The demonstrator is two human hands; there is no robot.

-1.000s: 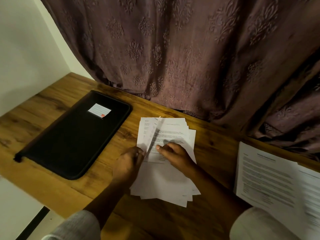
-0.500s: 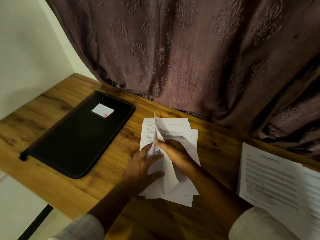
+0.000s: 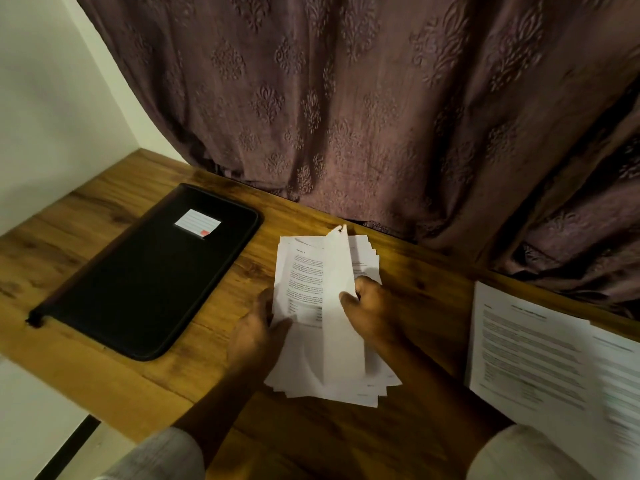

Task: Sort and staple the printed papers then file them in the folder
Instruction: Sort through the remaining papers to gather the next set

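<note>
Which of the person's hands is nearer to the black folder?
Left. The left hand holds the paper stack at its left edge, just right of the black folder; the right hand pinches a lifted sheet farther right.

Dim corner: a desk between a wall and a curtain

A brown wood-grain tabletop with dark knots [image 3: 114, 216] runs from the left edge across to the right, its left end against a plain off-white wall [image 3: 52, 116]. Behind it hangs a mauve-brown fabric curtain embossed with a leaf-like motif [image 3: 346, 116]. The curtain falls in heavy folds, and its hem touches the back edge of the table. The light is low and warm, and darkest in the folds at the right. Below the table's near-left edge lies a pale surface [image 3: 31, 410] crossed by a dark diagonal strip [image 3: 69, 441]. Whether it is floor or wall cannot be told.
</note>
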